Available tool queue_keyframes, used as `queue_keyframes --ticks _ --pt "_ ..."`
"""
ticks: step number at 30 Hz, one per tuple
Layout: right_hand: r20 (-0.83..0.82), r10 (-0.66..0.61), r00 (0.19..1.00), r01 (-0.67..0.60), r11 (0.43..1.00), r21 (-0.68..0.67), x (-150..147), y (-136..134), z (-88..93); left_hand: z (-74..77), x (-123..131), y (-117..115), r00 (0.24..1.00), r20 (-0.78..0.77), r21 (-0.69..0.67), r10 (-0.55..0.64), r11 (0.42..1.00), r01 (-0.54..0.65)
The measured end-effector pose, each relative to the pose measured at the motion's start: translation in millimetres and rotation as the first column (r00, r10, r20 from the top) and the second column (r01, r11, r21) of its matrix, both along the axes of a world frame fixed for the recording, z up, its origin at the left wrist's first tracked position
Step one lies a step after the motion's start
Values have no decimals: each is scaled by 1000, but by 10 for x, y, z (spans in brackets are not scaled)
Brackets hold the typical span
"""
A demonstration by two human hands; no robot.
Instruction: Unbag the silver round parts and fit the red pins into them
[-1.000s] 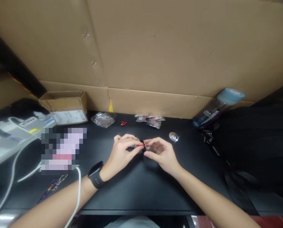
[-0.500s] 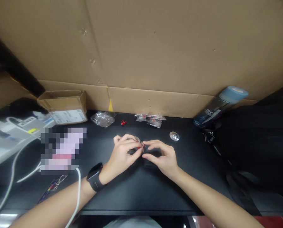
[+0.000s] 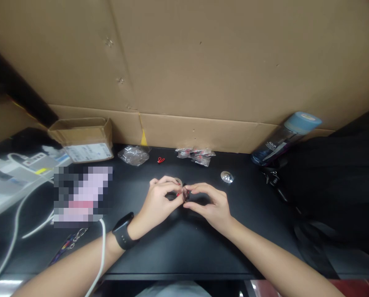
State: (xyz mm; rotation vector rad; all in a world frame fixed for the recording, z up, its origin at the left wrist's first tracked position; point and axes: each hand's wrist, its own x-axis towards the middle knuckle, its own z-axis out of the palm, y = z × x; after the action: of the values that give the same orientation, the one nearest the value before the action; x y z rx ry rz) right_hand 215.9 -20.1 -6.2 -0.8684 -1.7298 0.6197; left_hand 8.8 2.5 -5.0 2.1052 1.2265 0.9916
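My left hand (image 3: 161, 200) and my right hand (image 3: 210, 202) meet fingertip to fingertip over the middle of the black table (image 3: 178, 243). Together they pinch a small round metal disc (image 3: 185, 192) with a bit of red at its edge. A second small metal piece (image 3: 178, 180) peeks out just behind my left fingers. Both hands have their fingers curled in a pinch. A black watch (image 3: 124, 231) is on my left wrist.
A shiny metal disc (image 3: 226, 177) lies right of the hands. Small plastic bags (image 3: 196, 156), a crumpled clear bag (image 3: 134, 155) and a red clip (image 3: 161, 160) sit by the cardboard wall. A cardboard box (image 3: 83, 138), white cable (image 3: 100, 255), water bottle (image 3: 285, 138) and black bag (image 3: 335, 194) flank the table.
My right fingers have closed down from a loose, open pose into a pinch on the disc. The disc has turned so its round face shows. Both hands stay in place.
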Motion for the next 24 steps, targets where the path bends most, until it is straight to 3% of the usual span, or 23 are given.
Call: queue_keyframes --ticks 4,7,13,20,22,24 --pt "8 -3 1000 3 999 -43 8 8 -34 -47 10 25 988 148 -106 -30 993 46" --pt "-1 -24 1000 24 996 -82 8 8 -63 -65 9 38 983 175 -102 -54 992 73" --pt "-52 -79 996 72 989 -133 -2 -3 -103 -11 2 18 999 -4 60 -49 997 50" --pt "-103 -79 992 57 978 -203 -9 -13 -130 57 7 -12 997 -63 236 -48 970 61" --pt "-91 -83 992 65 982 -179 -8 -10 -139 37 17 -9 997 -64 190 -31 981 43" --pt "-75 -75 994 63 986 -152 -4 -5 -144 4 27 9 999 -2 57 -33 998 33"
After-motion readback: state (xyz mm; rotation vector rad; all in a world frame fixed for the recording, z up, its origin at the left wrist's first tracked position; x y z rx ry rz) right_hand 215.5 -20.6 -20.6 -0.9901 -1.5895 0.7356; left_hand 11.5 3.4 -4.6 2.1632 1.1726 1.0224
